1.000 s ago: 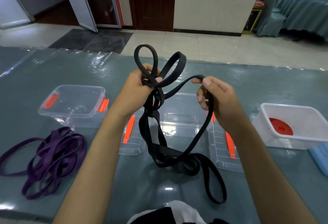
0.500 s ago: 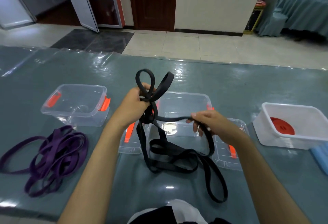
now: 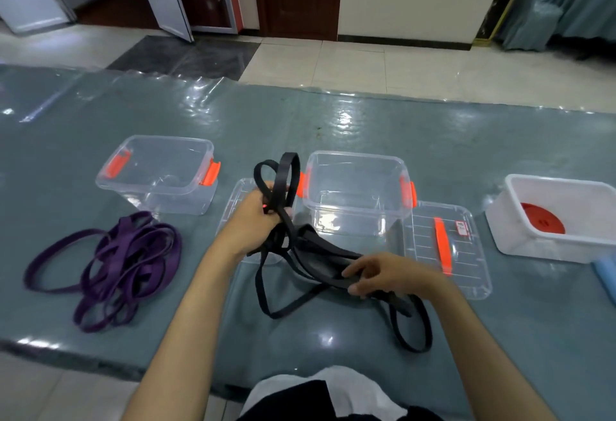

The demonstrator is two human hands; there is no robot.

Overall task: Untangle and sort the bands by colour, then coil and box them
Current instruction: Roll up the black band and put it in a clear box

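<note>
Black bands run in a tangle between both my hands, low over the table's middle. My left hand grips a bunch of them, with two loops sticking up above my fist. My right hand pinches strands further right and lower; more black loops trail onto the table below and right of it. A pile of purple bands lies on the table at the left. A clear box with orange clips stands open just beyond my hands.
A second clear box stands at the back left. Two clear lids lie flat, one right of the middle box, one partly under my left hand. A white tub holding a red disc sits far right.
Both hands have come down towards the table with the black bands. My right hand dropped furthest and now holds strands low, close to the table.
</note>
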